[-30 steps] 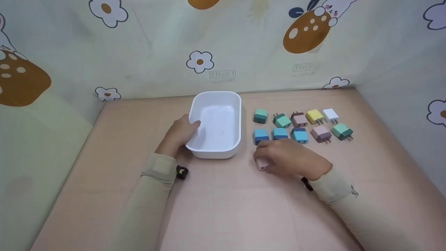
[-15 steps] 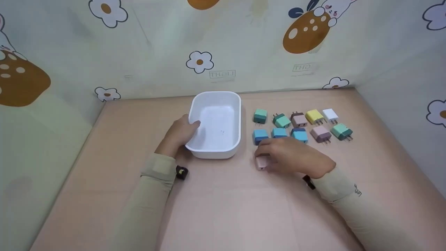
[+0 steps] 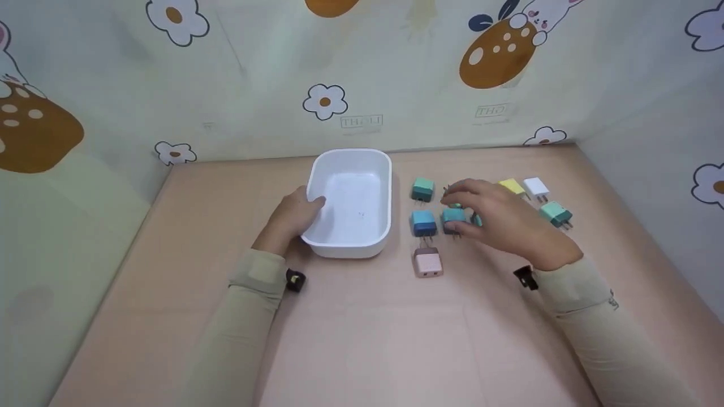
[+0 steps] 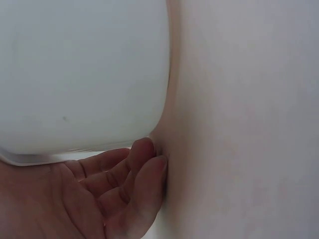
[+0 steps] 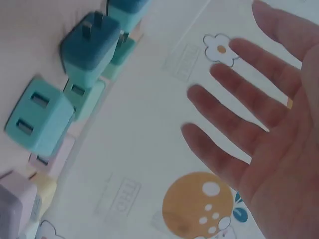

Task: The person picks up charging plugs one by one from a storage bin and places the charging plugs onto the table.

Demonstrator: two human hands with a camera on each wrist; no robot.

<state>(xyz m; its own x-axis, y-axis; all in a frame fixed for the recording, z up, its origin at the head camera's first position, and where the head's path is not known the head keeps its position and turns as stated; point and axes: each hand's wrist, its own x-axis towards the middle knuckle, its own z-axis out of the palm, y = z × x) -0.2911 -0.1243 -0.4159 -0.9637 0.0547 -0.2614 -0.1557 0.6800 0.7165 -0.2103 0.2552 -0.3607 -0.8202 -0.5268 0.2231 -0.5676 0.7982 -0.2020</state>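
My left hand (image 3: 295, 215) holds the near left side of a white plastic tub (image 3: 346, 251), thumb over its rim. Curled fingers (image 4: 142, 174) show against the tub's outside in the left wrist view. Above the rows of USB charger plugs hovers my right hand (image 3: 503, 223), fingers spread and holding nothing. Under it lies a blue charger plug (image 3: 454, 215); others are partly or wholly covered by the hand. A pink charger plug (image 3: 428, 263) lies nearest to me, its prongs pointing away toward another blue plug (image 3: 423, 222).
A green plug (image 3: 422, 189) lies beside the tub. Farther right are a yellow plug (image 3: 511, 186), a white plug (image 3: 535, 186) and a green plug (image 3: 555, 212). A patterned cloth wall (image 3: 254, 85) stands behind the pink tabletop (image 3: 362, 339).
My right hand has let go of the pink charger plug and moved up and right, over the other plugs. My left hand and the tub have stayed in place.
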